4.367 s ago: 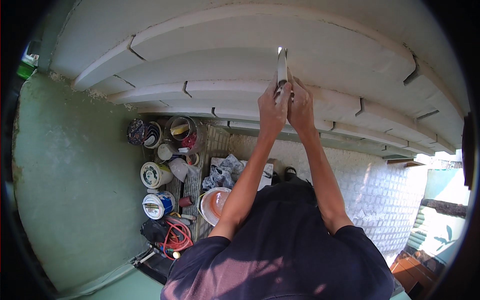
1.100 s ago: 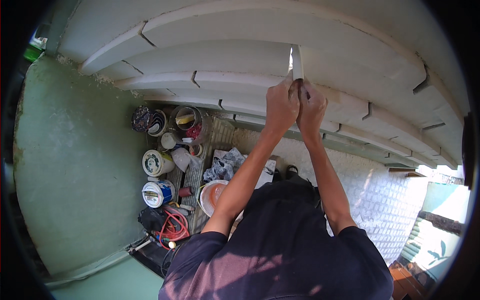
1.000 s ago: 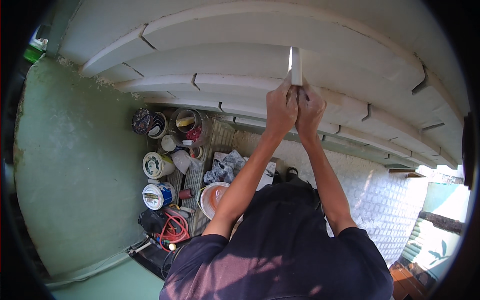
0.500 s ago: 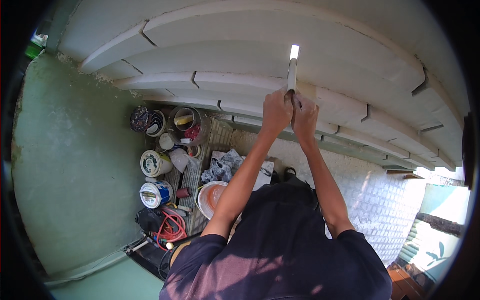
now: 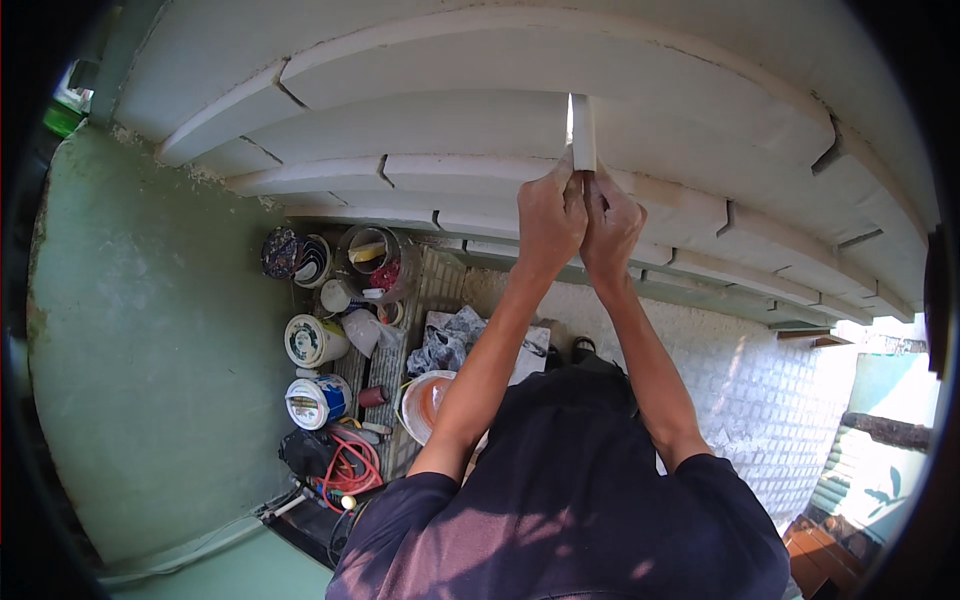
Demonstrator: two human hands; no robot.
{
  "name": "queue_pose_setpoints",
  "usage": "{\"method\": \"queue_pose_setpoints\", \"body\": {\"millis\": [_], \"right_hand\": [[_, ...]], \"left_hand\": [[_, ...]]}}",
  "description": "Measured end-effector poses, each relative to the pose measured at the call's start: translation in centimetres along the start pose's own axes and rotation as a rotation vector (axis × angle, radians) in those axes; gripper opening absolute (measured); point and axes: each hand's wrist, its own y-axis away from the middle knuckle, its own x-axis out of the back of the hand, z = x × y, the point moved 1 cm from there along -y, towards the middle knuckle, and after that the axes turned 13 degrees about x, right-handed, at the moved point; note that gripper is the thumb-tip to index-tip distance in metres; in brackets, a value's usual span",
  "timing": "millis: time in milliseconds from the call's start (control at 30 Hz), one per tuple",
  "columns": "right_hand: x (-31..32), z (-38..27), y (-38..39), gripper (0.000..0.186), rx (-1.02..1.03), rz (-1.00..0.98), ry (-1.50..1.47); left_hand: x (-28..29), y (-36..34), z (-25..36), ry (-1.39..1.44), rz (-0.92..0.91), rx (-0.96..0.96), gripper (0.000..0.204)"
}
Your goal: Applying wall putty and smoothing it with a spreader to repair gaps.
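My left hand [image 5: 551,222] and right hand [image 5: 612,228], close together, clamp what looks like a flat blade [image 5: 584,138] near the white board [image 5: 450,72].

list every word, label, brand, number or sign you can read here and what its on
None can be read.
White bucket with a dark round mark: print too small and blurred to read.
White and blue bucket: label too small and blurred to read.
Flat tool: no lettering visible.
Green wall: no lettering visible.
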Motion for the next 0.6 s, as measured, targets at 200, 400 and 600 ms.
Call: {"method": "queue_pose_setpoints", "body": {"millis": [200,400,600], "right_hand": [[-1.1,4.0,2.1,0.02,0.06,-0.084,0.085],[0.0,0.3,0.1,0.024,0.047,0.124,-0.056],[-1.2,3.9,2.4,0.029,0.039,-0.074,0.064]], "left_hand": [[-1.2,-0.5,-3.8,-0.032,-0.017,-0.063,0.026],[-0.7,0.2,-1.3,0.158,0.017,-0.032,0.023],[-1.2,-0.1,-4.2,-0.128,-0.026,-0.049,0.023]]}}
